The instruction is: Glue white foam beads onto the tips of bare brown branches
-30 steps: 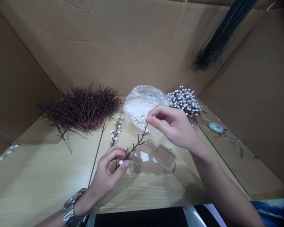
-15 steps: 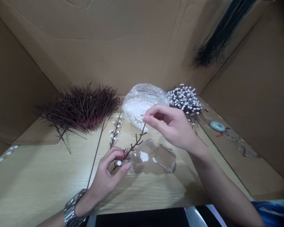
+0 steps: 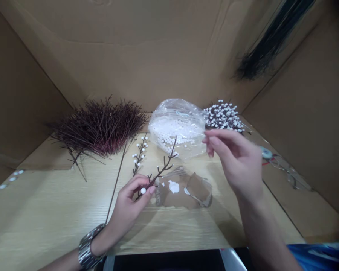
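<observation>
My left hand [image 3: 132,203] is closed on a bare brown artificial twig [image 3: 161,172], which slants up to the right. One white bead [image 3: 143,191] shows at its lower part, next to my thumb. My right hand [image 3: 237,162], slightly blurred, hovers to the right of the twig with its fingers loosely apart and nothing visible in them. Behind it, a clear plastic bag [image 3: 177,109] holds many white beads. Below the twig lies a torn piece of cardboard [image 3: 165,197] with a patch of white glue-like paste [image 3: 174,187].
A twig with white beads [image 3: 139,154] lies beyond my left hand. Brown twigs [image 3: 98,128] are heaped at the back left, and bead-tipped ones [image 3: 223,116] at the back right. Eyeglasses [image 3: 293,177] rest on the right. Cardboard walls [image 3: 147,64] surround the table.
My right hand has let go of the twig's upper end and moved right, away from it. My left hand keeps its hold on the twig.
</observation>
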Tool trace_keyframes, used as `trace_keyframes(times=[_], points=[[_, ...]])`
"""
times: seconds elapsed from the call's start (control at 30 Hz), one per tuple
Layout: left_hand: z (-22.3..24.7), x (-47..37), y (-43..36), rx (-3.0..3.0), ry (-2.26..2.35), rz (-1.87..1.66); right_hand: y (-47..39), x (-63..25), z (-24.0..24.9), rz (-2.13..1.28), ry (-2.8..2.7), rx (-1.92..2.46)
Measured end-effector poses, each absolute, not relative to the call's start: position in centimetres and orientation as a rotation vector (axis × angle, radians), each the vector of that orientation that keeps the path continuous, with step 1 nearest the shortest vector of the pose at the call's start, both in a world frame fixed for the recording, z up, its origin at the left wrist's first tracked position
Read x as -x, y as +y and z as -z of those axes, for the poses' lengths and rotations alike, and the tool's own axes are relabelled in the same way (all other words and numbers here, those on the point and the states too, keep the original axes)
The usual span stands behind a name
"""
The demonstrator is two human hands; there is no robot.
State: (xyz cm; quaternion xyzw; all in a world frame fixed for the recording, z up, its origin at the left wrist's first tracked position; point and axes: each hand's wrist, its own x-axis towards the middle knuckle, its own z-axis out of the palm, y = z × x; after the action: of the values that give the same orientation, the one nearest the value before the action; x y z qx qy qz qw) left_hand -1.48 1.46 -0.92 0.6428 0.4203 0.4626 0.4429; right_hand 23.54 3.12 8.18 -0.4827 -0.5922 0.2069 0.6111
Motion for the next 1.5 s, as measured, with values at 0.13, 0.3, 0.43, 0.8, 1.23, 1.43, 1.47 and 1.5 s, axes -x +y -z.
trace_keyframes(times=[0.13, 0.3, 0.43, 0.8, 1.23, 1.43, 1.47, 1.5], points=[[0.9, 1.6, 1.4, -1.624, 1.040, -1.156, -0.7, -20.7, -3.6, -0.771, -1.191, 1.198], [0.6, 1.6, 1.2, -1.643, 1.059, -1.144, -2.5, -15.6, 0.1, -0.987, -1.078, 1.144], [0.6, 1.7, 1.1, -1.618, 1.074, -1.133, -2.3, -14.4, 0.5, -0.989, -1.044, 1.135], [0.6, 1.6, 1.1, -1.549, 1.039, -1.153, -2.6, -14.1, 1.2, -0.989, -1.071, 1.118], [0.4, 1.6, 1.1, -1.547, 1.052, -1.174, -2.9, -13.8, 1.2, -0.827, -1.190, 1.097], [0.3, 1.5, 1.1, -1.562, 1.028, -1.197, -3.0, -13.8, 1.6, -0.770, -1.214, 1.088], [0.3, 1.5, 1.1, -1.565, 1.027, -1.196, -3.0, -13.8, 1.7, -0.774, -1.214, 1.085], [0.3, 1.5, 1.1, -1.569, 1.024, -1.196, -3.0, -13.8, 1.7, -0.777, -1.214, 1.085]])
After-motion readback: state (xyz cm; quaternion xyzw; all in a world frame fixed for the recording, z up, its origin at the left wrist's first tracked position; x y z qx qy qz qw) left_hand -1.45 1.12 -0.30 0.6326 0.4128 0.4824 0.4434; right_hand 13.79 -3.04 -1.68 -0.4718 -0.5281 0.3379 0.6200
